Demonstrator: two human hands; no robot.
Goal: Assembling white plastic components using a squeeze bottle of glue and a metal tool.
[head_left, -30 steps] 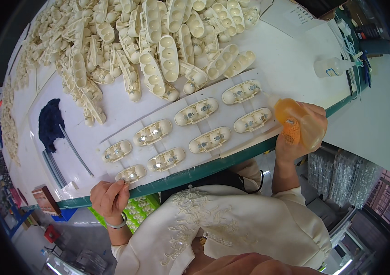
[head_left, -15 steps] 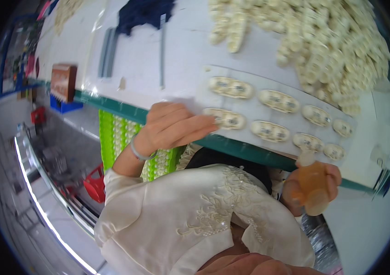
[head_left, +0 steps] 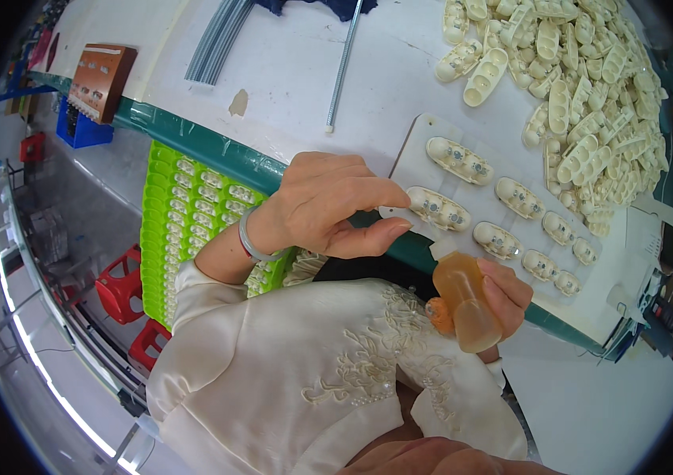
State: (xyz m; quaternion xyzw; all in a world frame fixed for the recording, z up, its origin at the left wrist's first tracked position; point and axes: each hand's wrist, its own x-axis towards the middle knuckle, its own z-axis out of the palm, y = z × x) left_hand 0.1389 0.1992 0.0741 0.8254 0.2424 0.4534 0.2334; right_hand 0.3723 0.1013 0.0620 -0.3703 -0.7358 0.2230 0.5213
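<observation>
My right hand (head_left: 507,297) grips an amber translucent squeeze bottle (head_left: 463,297), tilted over the table's front edge, its pale tip toward the parts board. An orange ball-like thing (head_left: 438,315) shows beside the bottle. On the white board (head_left: 408,170) sit two rows of cream oval plastic shells (head_left: 451,161) with small metal pieces inside. My left hand (head_left: 340,206) hovers at the board's near left corner, thumb and forefinger apart with nothing visible between them. Its forefinger is close to the front-row left shell (head_left: 438,208); whether they touch I cannot tell.
A large heap of cream shells (head_left: 574,103) covers the far right. Grey rods (head_left: 222,39), a thin single rod (head_left: 344,67) and dark blue cloth (head_left: 325,6) lie farther back. A brown box (head_left: 103,79) stands at the left edge. Green trays of parts (head_left: 178,229) and red stools (head_left: 119,285) are below.
My right hand has brought the bottle leftward, closer to my left hand. The left thumb and forefinger have spread and backed off from the front left shell. The whole view has shifted.
</observation>
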